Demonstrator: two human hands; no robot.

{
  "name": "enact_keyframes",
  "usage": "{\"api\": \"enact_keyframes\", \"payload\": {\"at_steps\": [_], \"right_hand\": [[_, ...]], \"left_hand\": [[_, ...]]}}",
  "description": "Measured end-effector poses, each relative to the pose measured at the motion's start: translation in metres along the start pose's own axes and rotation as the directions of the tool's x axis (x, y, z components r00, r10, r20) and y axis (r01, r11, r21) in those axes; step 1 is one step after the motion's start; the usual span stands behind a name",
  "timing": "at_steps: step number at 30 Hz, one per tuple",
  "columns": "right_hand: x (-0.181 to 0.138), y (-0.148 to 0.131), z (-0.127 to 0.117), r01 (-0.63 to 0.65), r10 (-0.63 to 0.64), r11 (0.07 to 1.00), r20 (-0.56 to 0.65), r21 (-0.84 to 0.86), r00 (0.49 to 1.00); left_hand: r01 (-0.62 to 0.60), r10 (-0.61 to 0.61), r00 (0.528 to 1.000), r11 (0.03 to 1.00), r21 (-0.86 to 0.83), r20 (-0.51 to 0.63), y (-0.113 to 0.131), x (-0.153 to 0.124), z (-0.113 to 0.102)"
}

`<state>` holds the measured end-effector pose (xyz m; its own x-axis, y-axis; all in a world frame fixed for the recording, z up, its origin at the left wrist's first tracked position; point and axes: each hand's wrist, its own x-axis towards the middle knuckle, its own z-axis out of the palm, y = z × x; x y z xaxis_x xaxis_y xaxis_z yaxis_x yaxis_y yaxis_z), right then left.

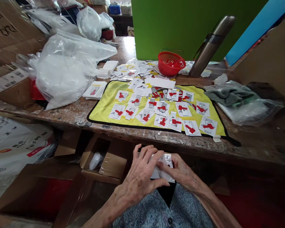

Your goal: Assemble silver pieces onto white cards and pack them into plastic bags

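Note:
Just below the table edge, a small clear plastic bag (pixel 169 160) with a white sheet showing in it is between my hands. My right hand (pixel 181 171) grips its right side, with the thumb across the front. My left hand (pixel 142 172) lies over the bag's left part, fingers spread and thumb stretched out beneath. The left fingertips reach past the top edge and are partly hidden. On the table ahead, several white cards (pixel 182 109) with red plastic pieces and grey metal parts lie spread over a yellow cloth (pixel 102 109).
A red basket (pixel 171 65) and a leaning steel flask (pixel 211 47) stand at the back, before a green panel (pixel 180 25). Large plastic bags (pixel 64 66) and a card stack (pixel 95 90) are left. A grey rag (pixel 235 93) lies right. Open cardboard boxes (pixel 115 158) sit below.

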<state>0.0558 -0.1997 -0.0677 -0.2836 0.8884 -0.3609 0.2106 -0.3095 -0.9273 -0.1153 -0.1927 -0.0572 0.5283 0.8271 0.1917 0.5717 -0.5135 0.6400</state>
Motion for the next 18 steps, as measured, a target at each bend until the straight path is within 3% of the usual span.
{"api": "enact_keyframes", "payload": {"at_steps": [4,8,12,14,15,16,18], "right_hand": [[0.002,-0.003,-0.001,0.003,-0.019,0.992,0.129,0.13,0.992],[0.005,0.001,0.001,0.06,-0.06,0.998,0.01,-0.002,0.998],[-0.002,-0.004,-0.004,0.051,-0.051,0.999,0.003,0.01,0.999],[-0.008,-0.012,-0.017,0.064,-0.083,0.989,-0.151,-0.132,0.985],[-0.01,-0.016,-0.025,0.065,-0.141,0.963,-0.284,-0.26,0.948],[-0.01,-0.019,-0.035,0.046,-0.23,0.913,-0.42,-0.405,0.878],[-0.007,-0.021,-0.053,-0.083,-0.432,0.75,-0.581,-0.656,0.69]], "left_hand": [[-0.08,0.079,0.996,0.995,0.054,0.028,0.001,0.0,0.01],[-0.126,0.131,0.991,0.987,0.104,-0.035,-0.004,0.0,0.015],[-0.131,0.135,0.986,0.99,0.047,-0.098,-0.009,-0.002,0.011],[-0.123,0.124,0.982,0.992,0.019,-0.14,-0.012,-0.002,0.008],[-0.12,0.121,0.978,0.993,0.019,-0.171,-0.014,-0.002,0.007],[-0.124,0.127,0.971,0.992,0.027,-0.201,-0.015,-0.001,0.006],[-0.151,0.16,0.96,0.987,0.053,-0.232,-0.016,0.001,0.006]]}}
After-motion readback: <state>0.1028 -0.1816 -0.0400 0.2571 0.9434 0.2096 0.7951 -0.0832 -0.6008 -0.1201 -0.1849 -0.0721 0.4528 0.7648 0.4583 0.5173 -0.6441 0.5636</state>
